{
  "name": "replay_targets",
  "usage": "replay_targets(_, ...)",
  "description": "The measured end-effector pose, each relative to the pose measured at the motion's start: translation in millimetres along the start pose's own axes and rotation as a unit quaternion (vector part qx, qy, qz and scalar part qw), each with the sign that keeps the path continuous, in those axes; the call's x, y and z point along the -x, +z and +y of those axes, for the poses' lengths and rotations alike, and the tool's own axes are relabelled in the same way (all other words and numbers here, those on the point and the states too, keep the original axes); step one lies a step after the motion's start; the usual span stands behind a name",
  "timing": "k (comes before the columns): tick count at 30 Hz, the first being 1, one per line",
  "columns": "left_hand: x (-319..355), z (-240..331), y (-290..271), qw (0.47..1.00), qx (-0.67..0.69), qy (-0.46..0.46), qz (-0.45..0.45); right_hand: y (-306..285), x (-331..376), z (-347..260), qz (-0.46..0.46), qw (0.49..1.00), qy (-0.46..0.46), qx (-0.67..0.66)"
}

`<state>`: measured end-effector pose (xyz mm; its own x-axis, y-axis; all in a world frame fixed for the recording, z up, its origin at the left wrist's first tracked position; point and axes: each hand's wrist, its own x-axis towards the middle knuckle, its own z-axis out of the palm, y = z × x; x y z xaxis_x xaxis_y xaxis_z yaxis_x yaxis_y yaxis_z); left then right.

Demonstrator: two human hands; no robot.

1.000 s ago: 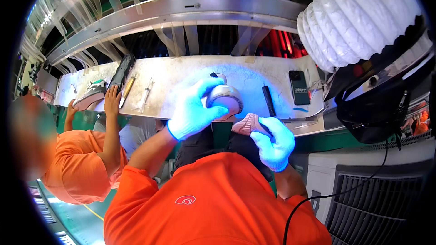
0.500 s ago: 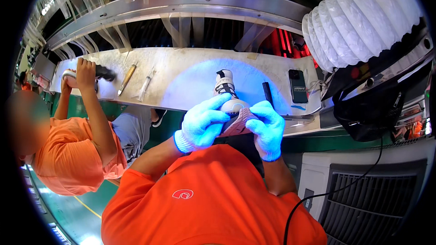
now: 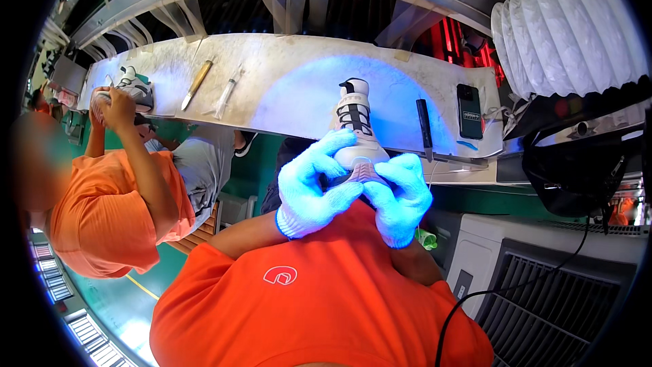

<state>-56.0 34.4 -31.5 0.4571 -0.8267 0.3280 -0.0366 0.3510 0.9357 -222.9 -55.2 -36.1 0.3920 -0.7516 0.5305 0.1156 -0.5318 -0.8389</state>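
Both gloved hands meet just below the centre of the frame. The left hand (image 3: 314,183) has its thumb and fingers closed in a pinch on the pink outsole (image 3: 367,172). The right hand (image 3: 399,197) pinches the same outsole from the opposite side, fingers bent and thumb turned inward. The outsole is at the toe of a pale sneaker upper (image 3: 353,117); only its ribbed middle section shows between the thumbs. The remainder is covered by the gloves, and whether the two parts are fully in contact cannot be determined. Strong bluish light washes out the glove surfaces, so individual fingertips are hard to separate.

The upper occupies the centre of the frame, dark-strapped, collar toward the top. Its underside is out of sight; whether it rests on the workbench (image 3: 268,81) cannot be established.

Right of centre, a black bar-shaped tool (image 3: 424,126) lies near the bench edge. Farther right lies a dark smartphone (image 3: 469,112), with a small blue strip (image 3: 467,145) below it. Left of centre lie a yellow-handled knife (image 3: 197,84) and a slender translucent tool (image 3: 228,95), its exact type unclear.

At the left, a co-worker (image 3: 119,211) holds a shoe part partly hidden by the fingers. A white corrugated duct (image 3: 564,37) is cut off at the upper right; a black bag (image 3: 567,171) hangs below it, its interior unreadable.
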Motion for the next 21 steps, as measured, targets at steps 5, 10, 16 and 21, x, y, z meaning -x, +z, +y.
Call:
replay_targets(5,-4.1,0.0,1.5,1.000,0.019,0.017,0.013,4.2,1.1,-2.1,0.009,1.000,0.007,0.013)
replay_targets(10,-6.4,0.1,4.1,1.000,0.018,-0.005,0.025,7.4,-3.7,-2.7,0.027,0.999,-0.011,0.016)
replay_targets(16,-11.8,-0.1,2.0,1.000,0.006,0.009,0.018,10.8,-7.5,-8.6,0.038,0.999,0.001,0.031)
replay_targets(21,-15.4,1.8,4.9,0.999,0.029,0.010,0.023,10.7,-7.0,-14.4,0.037,0.998,0.024,0.038)
